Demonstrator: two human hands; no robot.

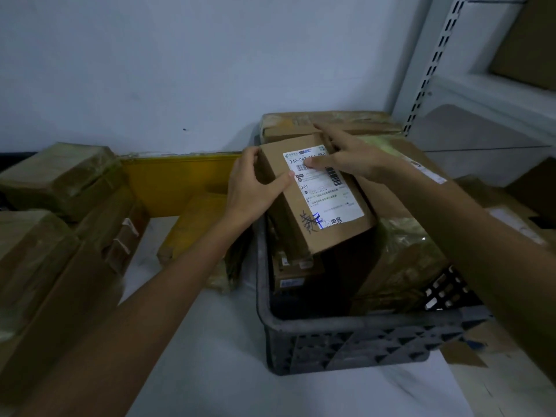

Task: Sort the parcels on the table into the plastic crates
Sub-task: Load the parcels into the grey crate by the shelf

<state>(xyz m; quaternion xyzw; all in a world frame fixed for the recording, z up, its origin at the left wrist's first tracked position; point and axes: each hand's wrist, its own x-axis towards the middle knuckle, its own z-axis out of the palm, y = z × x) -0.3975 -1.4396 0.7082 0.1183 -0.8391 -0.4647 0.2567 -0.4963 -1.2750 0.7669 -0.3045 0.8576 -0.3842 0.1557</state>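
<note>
Crowding the grey crate (346,326) — taped parcels (403,260) beneath the labelled box (313,200).

Both arms are bare: the left forearm (144,296) and the right forearm (469,236) are uncovered along all their visible length. The left grip (249,188) and the right grip (355,158) are bare hands with short nails.

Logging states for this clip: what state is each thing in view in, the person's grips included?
labelled box: tilted, label up, over the grey crate.
left grip: curled round the box's left edge.
right grip: fingers straight, resting on the box's top.
grey crate: packed with parcels.
yellow crate: upright by the wall, contents unclear.
taped parcels: stacked on the table, left.
</note>
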